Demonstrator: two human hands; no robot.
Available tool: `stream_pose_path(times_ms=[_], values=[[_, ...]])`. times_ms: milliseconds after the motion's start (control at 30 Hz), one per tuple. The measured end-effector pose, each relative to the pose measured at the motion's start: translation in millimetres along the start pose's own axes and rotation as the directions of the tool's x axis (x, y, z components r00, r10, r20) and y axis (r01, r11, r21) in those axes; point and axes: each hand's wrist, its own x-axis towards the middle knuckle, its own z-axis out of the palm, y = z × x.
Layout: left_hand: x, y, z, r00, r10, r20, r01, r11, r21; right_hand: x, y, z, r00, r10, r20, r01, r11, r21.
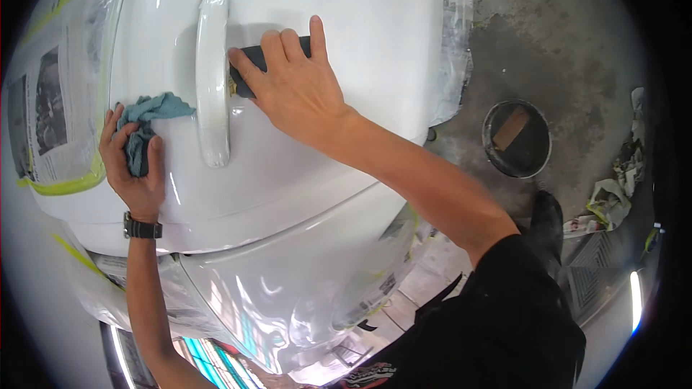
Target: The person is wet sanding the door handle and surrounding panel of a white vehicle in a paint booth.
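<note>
My right hand [299, 83] presses a dark grey sheet of sandpaper [254, 65] against the glossy white vehicle panel [339, 0], fingers spread over it. Part of the sheet is hidden under the palm, and a small yellowish bit shows at its lower left edge. Just left of it, a long raised white handle [213, 79] stands out from the panel. Further left, my left hand [137, 166] rests on the panel with its fingers curled around a crumpled teal cloth [155, 109]. A dark watch is on that wrist.
Newspaper masking [54, 101] edged with yellow-green tape covers the panel's left side; more masking paper [455, 43] hangs along the right edge. On the wet concrete floor stands a round black bucket [497, 162] with a brown block in it. Crumpled paper [609, 205] lies further right.
</note>
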Motion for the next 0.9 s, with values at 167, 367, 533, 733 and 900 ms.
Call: stream_pose_path(times_ms=[167, 367, 533, 733, 900], values=[[-3, -2, 1, 1.000, -0.007, -0.003, 0.007, 1.000, -0.022, 18, 5, 4, 0.999, -0.036, -0.037, 0.032, 0.996, -0.082], [-2, -2, 1, 1.000, -0.023, -0.017, 0.022, 0.999, -0.040, 21, 18, 6, 0.986, -0.147, -0.082, 0.134, 0.979, -0.150], [-6, -7, -1, 0.999, -0.024, -0.039, 0.022, 0.998, -0.061, 13, -4, -8, 0.998, -0.033, 0.058, 0.038, 0.996, -0.086], [-4, -1, 0, 0.999, -0.040, -0.032, 0.038, 0.998, -0.053, 18, 5, -4, 0.999, -0.040, -0.014, 0.035, 0.971, -0.238], [-2, 0, 1, 0.999, -0.027, -0.025, 0.026, 0.999, -0.018, 31, 29, -1, 0.984, -0.177, 0.004, 0.167, 0.922, -0.348]])
